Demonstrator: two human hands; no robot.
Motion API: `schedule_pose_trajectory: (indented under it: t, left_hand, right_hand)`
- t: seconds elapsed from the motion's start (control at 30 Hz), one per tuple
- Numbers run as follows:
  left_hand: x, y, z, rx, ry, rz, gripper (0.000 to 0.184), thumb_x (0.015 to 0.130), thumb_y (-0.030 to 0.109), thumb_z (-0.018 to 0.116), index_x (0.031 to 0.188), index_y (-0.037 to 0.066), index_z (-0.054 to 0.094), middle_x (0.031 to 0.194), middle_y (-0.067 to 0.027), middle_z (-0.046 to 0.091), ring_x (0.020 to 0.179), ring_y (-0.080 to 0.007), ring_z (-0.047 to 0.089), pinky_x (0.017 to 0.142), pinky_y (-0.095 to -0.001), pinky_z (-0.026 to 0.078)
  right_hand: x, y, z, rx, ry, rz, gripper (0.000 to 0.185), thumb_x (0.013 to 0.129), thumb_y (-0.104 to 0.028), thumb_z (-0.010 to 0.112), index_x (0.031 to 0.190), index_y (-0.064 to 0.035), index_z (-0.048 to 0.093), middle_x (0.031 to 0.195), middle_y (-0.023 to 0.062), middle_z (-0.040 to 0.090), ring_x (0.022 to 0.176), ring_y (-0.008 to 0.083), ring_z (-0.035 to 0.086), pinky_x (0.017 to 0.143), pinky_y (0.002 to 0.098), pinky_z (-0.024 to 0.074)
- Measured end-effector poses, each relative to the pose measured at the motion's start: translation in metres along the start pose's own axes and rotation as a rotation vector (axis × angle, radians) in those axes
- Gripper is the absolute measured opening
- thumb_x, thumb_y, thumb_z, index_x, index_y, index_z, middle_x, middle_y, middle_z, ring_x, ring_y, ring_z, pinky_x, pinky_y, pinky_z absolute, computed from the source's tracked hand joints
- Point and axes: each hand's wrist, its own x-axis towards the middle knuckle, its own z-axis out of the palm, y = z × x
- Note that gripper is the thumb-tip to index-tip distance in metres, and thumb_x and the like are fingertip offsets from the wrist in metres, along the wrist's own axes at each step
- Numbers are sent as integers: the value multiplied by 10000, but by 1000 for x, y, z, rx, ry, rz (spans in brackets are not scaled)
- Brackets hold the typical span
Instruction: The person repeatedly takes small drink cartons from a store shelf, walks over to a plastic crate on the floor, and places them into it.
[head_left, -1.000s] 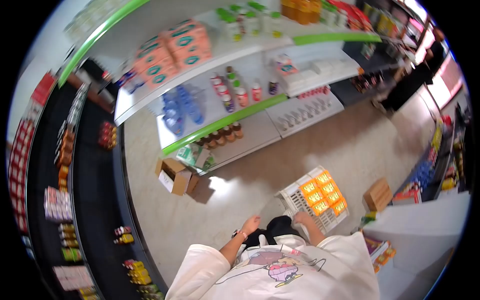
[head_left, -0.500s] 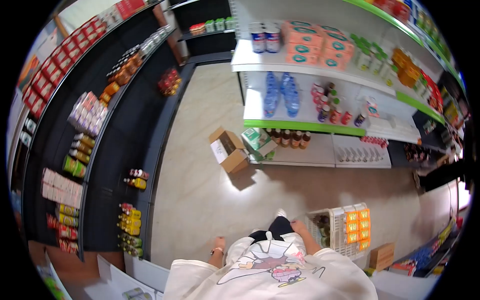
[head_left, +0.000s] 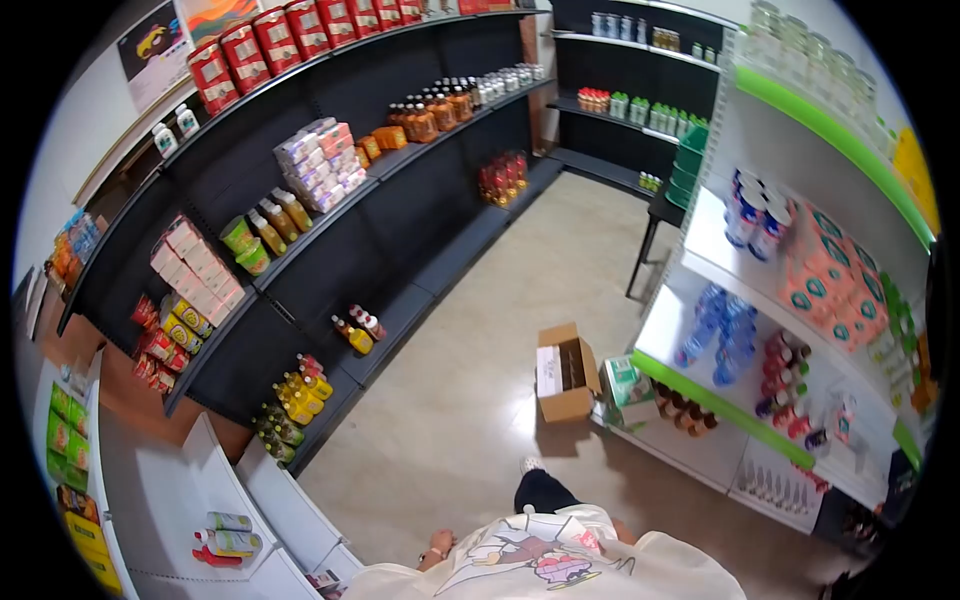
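My left hand [head_left: 440, 542] hangs beside my body above the floor, its fingers loosely curled, with nothing visible in it. Just a sliver of skin at my right side [head_left: 623, 532] shows past the shirt; the fingers of that hand are hidden. Ahead on the floor stands an open cardboard box [head_left: 577, 405] with its flaps up. Touching or close beside it is a green and white carton [head_left: 628, 390], at the foot of the white shelf. Neither hand touches these boxes.
Dark shelves along the left wall carry yellow bottles [head_left: 297, 402], tissue packs [head_left: 318, 165] and red bags [head_left: 244, 62]. To the right, a white shelf unit with a green edge [head_left: 715, 412] holds blue bottles [head_left: 735, 345] and pink packs [head_left: 828, 280]. A black stool [head_left: 645, 250] stands beyond it.
My view has turned left and shows more of the left shelves and back corner. The crate with orange packs has left view. My right hand has gone mostly behind my shirt.
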Motion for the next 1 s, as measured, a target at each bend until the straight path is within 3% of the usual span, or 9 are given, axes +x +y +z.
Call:
schedule_pose_trajectory:
  t: [0.07,0.13,0.27,0.4,0.5,0.67,0.73,0.8,1.0]
  left_hand:
    - [10,10,-14,274,58,3,268,772,254,522,830,35,666,831,-157,654,785,-241,628,687,-347,483]
    - [23,30,-22,157,111,-154,287,759,273,522,812,30,667,834,-173,650,815,-281,624,734,-370,478]
    - [72,95,-20,187,13,45,339,755,315,522,867,26,658,895,-194,638,900,-341,599,799,-397,457]
    - [123,159,13,135,181,151,358,772,335,510,925,44,652,940,-199,624,925,-355,586,791,-410,459]
    - [132,211,11,8,368,109,330,782,311,533,893,27,661,860,-180,645,853,-293,618,737,-376,469]
    - [151,222,-12,-30,315,228,317,798,291,505,914,39,659,906,-184,635,877,-313,606,778,-368,456]
    - [171,212,-26,695,110,350,331,805,306,502,951,50,652,908,-169,639,863,-310,612,771,-368,457]
    - [196,194,-36,612,188,374,316,825,313,494,922,56,651,812,-122,657,730,-244,625,684,-345,480]
    - [299,279,-128,99,128,3,292,809,293,482,878,60,644,776,-112,647,703,-227,621,667,-343,481]
  right_hand:
    - [40,-34,-36,-36,122,-63,308,749,-250,521,927,-34,651,877,191,640,797,303,631,723,379,492]
    - [76,-70,-73,-56,239,-98,303,751,-249,520,923,-36,651,856,186,645,770,297,637,707,380,496]
    - [158,-138,-126,275,203,-59,264,745,-234,530,914,-85,666,905,176,643,851,313,622,768,388,487]
    - [140,-214,-168,-19,288,-158,237,729,-208,537,901,-122,676,923,151,646,906,320,602,809,366,475]
    - [184,-227,-152,-117,180,-248,228,754,-247,536,911,-170,681,976,122,640,989,294,582,846,365,464]
    - [221,-252,-135,-227,14,-483,226,697,-194,596,888,-131,697,915,142,652,860,281,626,812,328,481]
    - [245,-266,-138,-154,9,-391,226,683,-200,623,884,-129,699,902,142,656,829,269,635,781,319,486]
    - [270,-284,-148,-75,110,-320,243,667,-213,645,887,-123,699,886,139,660,802,261,641,751,313,489]
    - [319,-366,-188,40,-67,-324,276,626,-253,663,840,-81,688,785,124,658,758,235,636,685,321,483]
